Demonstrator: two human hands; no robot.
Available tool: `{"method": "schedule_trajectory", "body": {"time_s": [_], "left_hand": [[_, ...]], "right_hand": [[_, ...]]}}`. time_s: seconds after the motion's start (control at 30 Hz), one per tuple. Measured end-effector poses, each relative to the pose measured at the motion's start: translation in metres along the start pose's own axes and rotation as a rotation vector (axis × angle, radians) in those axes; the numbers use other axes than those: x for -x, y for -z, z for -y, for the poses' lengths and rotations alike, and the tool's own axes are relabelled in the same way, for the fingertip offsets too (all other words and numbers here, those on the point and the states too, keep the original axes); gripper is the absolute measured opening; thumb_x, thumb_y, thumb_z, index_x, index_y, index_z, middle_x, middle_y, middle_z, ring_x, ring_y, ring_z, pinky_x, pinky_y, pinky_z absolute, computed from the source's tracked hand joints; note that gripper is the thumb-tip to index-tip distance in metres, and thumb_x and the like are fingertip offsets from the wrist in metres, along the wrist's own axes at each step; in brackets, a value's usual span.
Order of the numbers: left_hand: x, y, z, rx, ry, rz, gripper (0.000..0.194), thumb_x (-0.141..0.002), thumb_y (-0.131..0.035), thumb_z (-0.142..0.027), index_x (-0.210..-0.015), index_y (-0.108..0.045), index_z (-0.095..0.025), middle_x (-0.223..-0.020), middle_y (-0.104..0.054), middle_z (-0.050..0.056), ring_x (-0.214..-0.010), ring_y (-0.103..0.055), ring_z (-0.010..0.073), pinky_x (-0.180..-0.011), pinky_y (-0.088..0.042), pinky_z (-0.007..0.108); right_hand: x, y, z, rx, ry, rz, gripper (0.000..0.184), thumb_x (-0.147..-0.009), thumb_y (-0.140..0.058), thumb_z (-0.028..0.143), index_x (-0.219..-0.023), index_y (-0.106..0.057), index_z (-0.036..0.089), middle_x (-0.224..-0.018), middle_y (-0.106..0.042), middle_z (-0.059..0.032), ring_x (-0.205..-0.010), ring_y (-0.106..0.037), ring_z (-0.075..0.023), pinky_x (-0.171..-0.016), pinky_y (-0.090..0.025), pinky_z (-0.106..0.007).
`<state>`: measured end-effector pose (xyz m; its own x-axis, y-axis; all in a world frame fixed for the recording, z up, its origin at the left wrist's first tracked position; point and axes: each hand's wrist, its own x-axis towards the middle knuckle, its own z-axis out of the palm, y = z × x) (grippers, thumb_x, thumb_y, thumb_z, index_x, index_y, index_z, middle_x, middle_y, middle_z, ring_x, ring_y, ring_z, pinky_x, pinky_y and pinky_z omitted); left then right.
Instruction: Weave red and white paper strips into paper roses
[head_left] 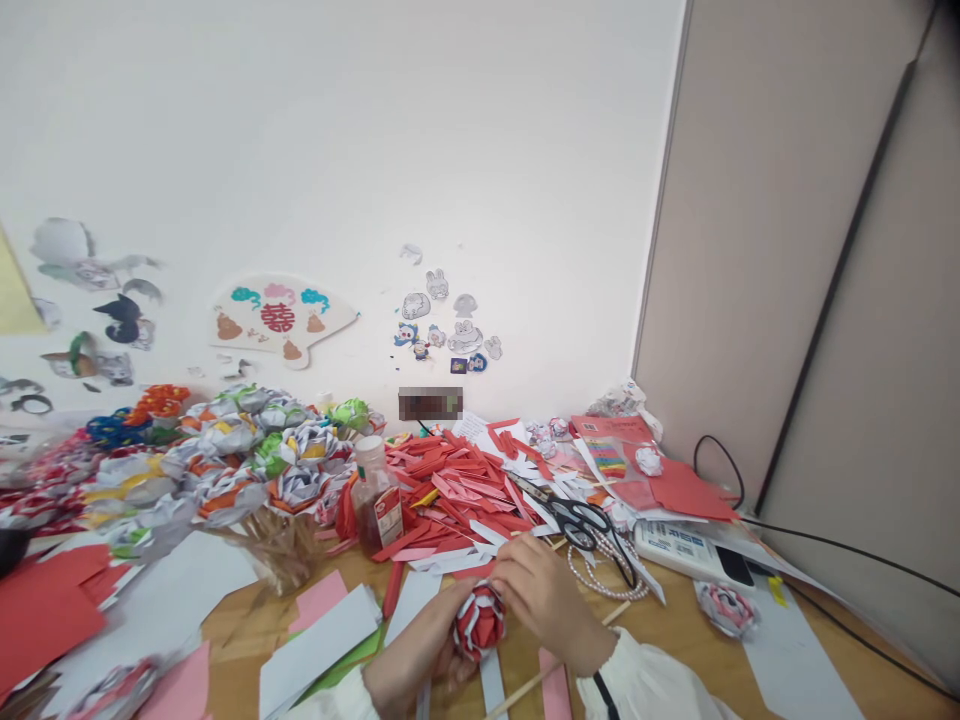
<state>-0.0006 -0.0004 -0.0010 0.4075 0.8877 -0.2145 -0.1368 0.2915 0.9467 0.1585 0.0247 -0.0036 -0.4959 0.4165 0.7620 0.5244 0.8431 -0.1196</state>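
My left hand (420,650) and my right hand (544,595) are both closed around a small red and white paper flower (478,620), low in the middle of the head view. The left hand cups it from below and from the left. From the right, the right hand's fingers pinch its top. Both wrists wear white sleeves. A pile of red paper strips (457,490) lies just beyond the hands. Black scissors (589,525) rest to the right of that pile, on a string of white beads (600,580).
A bunch of finished paper flowers (240,460) on sticks stands at the left. A small bottle (375,495) stands beside it. White and pink paper sheets (319,645) cover the wooden table (675,620). Red sheets (679,490), a white box and black cables lie at the right.
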Motion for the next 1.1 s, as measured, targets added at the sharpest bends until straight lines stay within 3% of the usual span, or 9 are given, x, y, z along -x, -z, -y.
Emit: {"method": "schedule_trajectory", "body": {"time_s": [0.1,0.27,0.37,0.5,0.63,0.77,0.9,1.1], "left_hand": [[0.004,-0.001,-0.001,-0.052,0.066,-0.053,0.044,-0.079,-0.044,-0.057,-0.063,-0.055,-0.017,-0.040,-0.049,-0.004,-0.032,-0.039,0.0084,-0.033,-0.028,0.020],[0.004,0.001,-0.002,-0.014,0.109,-0.043,0.048,-0.080,-0.041,-0.056,-0.063,-0.057,-0.015,-0.041,-0.053,-0.001,-0.034,-0.047,0.0104,-0.034,-0.035,0.020],[0.001,0.005,-0.002,0.084,0.112,-0.021,0.038,-0.082,-0.042,-0.048,-0.082,-0.060,-0.015,-0.044,-0.055,-0.002,-0.034,-0.049,0.0109,-0.033,-0.036,0.018],[-0.002,0.012,-0.002,0.204,0.019,0.092,0.037,-0.082,-0.046,-0.038,-0.112,-0.051,-0.016,-0.061,-0.064,0.001,-0.035,-0.052,0.0102,-0.033,-0.038,0.018],[-0.003,0.015,0.000,0.238,-0.076,0.129,0.038,-0.083,-0.049,-0.039,-0.115,-0.050,-0.017,-0.061,-0.062,0.000,-0.034,-0.049,0.0084,-0.033,-0.036,0.018],[-0.003,0.011,0.001,0.212,-0.132,0.079,0.035,-0.080,-0.055,-0.046,-0.098,-0.056,-0.016,-0.056,-0.056,-0.003,-0.034,-0.043,0.0056,-0.032,-0.030,0.016],[-0.001,0.005,0.001,0.120,-0.106,0.009,0.037,-0.075,-0.058,-0.054,-0.080,-0.054,-0.017,-0.050,-0.051,-0.006,-0.034,-0.040,0.0055,-0.034,-0.028,0.018],[0.000,0.004,0.005,0.034,-0.069,-0.022,0.042,-0.073,-0.054,-0.060,-0.082,-0.052,-0.019,-0.052,-0.050,-0.007,-0.036,-0.039,0.0058,-0.036,-0.028,0.020]], "right_hand": [[0.000,0.002,-0.001,-0.156,-0.113,-0.030,0.026,-0.095,-0.037,0.028,-0.083,-0.058,0.019,-0.084,-0.058,-0.0044,-0.080,-0.049,-0.0181,-0.070,-0.039,-0.032],[0.001,-0.006,-0.005,-0.306,-0.212,0.045,0.017,-0.090,-0.050,0.027,-0.077,-0.059,0.020,-0.080,-0.059,-0.0012,-0.080,-0.051,-0.0168,-0.072,-0.039,-0.030],[0.002,-0.011,-0.009,-0.310,-0.273,0.038,0.016,-0.087,-0.054,0.022,-0.072,-0.057,0.019,-0.077,-0.059,-0.0009,-0.079,-0.052,-0.0168,-0.072,-0.039,-0.029],[0.003,-0.014,-0.014,-0.287,-0.345,-0.016,0.016,-0.086,-0.054,0.019,-0.070,-0.056,0.019,-0.076,-0.058,-0.0014,-0.077,-0.052,-0.0168,-0.070,-0.039,-0.028],[0.003,-0.014,-0.016,-0.286,-0.360,-0.062,0.017,-0.086,-0.052,0.019,-0.070,-0.056,0.019,-0.075,-0.057,-0.0017,-0.076,-0.052,-0.0167,-0.069,-0.039,-0.028],[0.000,-0.008,-0.011,-0.280,-0.321,-0.118,0.016,-0.088,-0.049,0.022,-0.074,-0.057,0.019,-0.077,-0.058,-0.0023,-0.078,-0.052,-0.0170,-0.072,-0.039,-0.029],[-0.001,-0.001,-0.004,-0.264,-0.143,-0.063,0.015,-0.090,-0.048,0.026,-0.082,-0.060,0.021,-0.082,-0.059,-0.0022,-0.079,-0.051,-0.0166,-0.071,-0.040,-0.029],[-0.002,-0.001,0.003,-0.028,0.019,-0.007,0.017,-0.091,-0.046,0.023,-0.082,-0.059,0.020,-0.080,-0.059,-0.0026,-0.075,-0.048,-0.0164,-0.065,-0.038,-0.028]]}}
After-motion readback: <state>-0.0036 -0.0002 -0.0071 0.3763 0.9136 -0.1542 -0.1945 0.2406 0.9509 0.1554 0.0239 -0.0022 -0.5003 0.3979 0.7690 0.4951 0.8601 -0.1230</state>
